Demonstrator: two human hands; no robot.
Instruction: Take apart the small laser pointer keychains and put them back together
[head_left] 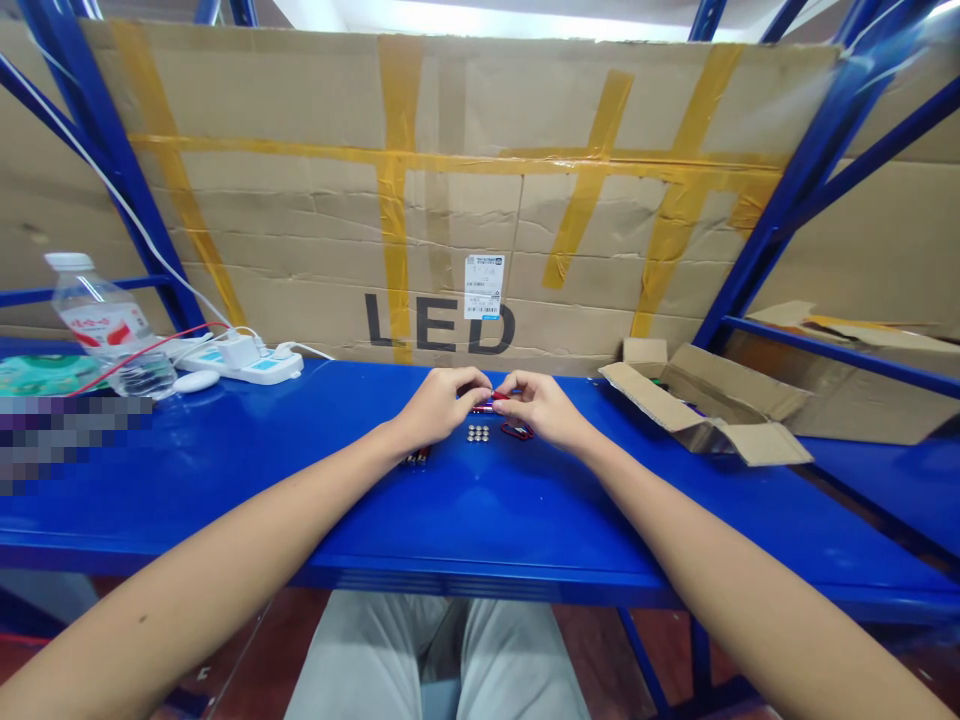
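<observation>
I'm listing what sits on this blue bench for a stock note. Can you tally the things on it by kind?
Water bottle: 1
White power strip: 1
Open cardboard box: 1
Cluster of small silver round cells: 1 cluster, number too small to tell
Small red piece held between left hand and right hand: 1
Red piece lying under the right hand: 1
Total: 6
</observation>
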